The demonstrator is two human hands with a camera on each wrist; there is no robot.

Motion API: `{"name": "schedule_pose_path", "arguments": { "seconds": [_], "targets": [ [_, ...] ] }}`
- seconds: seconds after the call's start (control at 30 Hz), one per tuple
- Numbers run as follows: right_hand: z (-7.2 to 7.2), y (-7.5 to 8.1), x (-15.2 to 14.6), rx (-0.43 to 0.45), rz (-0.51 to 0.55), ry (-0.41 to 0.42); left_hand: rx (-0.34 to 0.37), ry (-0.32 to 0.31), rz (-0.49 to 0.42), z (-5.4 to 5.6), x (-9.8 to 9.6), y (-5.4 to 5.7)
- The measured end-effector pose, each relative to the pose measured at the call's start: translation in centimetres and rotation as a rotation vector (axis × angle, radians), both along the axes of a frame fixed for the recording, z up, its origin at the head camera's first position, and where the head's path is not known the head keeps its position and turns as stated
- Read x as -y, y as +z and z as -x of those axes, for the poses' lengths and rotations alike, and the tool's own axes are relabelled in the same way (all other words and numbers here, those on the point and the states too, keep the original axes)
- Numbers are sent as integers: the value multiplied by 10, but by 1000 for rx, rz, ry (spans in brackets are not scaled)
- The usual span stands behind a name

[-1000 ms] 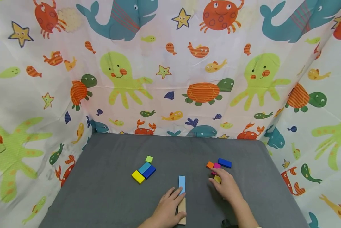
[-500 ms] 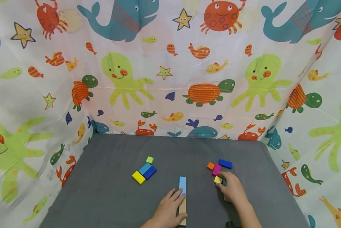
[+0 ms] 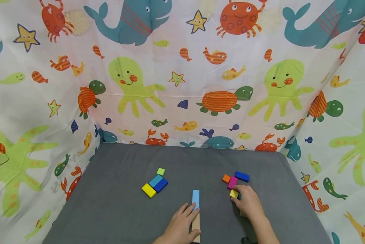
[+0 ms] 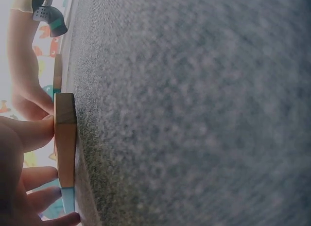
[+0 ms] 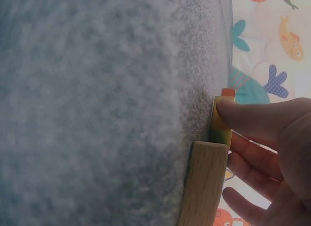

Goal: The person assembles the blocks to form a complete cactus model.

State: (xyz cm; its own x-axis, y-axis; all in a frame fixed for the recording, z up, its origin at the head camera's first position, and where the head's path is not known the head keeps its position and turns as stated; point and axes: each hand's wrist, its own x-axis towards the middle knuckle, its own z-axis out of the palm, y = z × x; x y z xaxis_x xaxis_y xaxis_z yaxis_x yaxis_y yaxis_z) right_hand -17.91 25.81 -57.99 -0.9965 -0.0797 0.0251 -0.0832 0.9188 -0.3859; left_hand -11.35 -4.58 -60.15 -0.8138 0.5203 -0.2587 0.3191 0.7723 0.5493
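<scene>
I've L hand (image 3: 180, 225) resting loose on wood blk (image 3: 196, 222) & lt blue blk (image 3: 196, 197) beyond it; R hand (image 3: 249, 202) pinching yellow blk (image 3: 234, 194), rt of wood blk.

Cloth (image 3: 124, 217): plain dark grey; speckled in wrist views.
Left: lime cube (image 3: 160, 171), sky-blue block (image 3: 155, 181), royal-blue block (image 3: 160, 185), yellow block (image 3: 149, 190).
Middle: light-blue far piece (image 3: 196, 197), wood-toned near piece (image 3: 195, 222).
Right: orange cube (image 3: 226, 178), magenta block (image 3: 232, 183), blue brick (image 3: 242, 176), yellow cube (image 3: 233, 194), teal block (image 3: 239, 196) partly showing; pale wood piece (image 5: 204, 182), grain lines visible.
Curtain (image 3: 158, 62): white, sea-creature print.
Octopuses (image 3: 127, 73): lime, orange cheeks, orange-yellow arm spots.
Turtles (image 3: 219, 101): green, striped orange shells.
Large whales (image 3: 130, 23): teal, thin red stripes.
Crabs (image 3: 241, 17): orange-red; ringed spots on large ones.
Stars (image 3: 197, 22): yellow, the largest dark-outlined.
</scene>
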Motion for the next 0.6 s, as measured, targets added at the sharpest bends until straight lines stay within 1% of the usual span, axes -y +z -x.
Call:
{"name": "schedule_pose_path", "arguments": {
  "seconds": [0.13,0.23,0.33,0.53,0.6],
  "targets": [
    [-2,1,1,-16,-6,0,-8,1,3,0,-1,-1],
    [-4,3,1,-17,8,3,-13,-2,1,-1,-1,-1],
    [-5,6,4,-37,37,15,-19,-7,-5,-1,-1,-1],
    [-3,11,13,-138,124,69,-37,-3,-27,-3,0,-3],
    [-2,11,17,-158,163,88,-41,-4,-28,-3,1,-3]
  ]
}}
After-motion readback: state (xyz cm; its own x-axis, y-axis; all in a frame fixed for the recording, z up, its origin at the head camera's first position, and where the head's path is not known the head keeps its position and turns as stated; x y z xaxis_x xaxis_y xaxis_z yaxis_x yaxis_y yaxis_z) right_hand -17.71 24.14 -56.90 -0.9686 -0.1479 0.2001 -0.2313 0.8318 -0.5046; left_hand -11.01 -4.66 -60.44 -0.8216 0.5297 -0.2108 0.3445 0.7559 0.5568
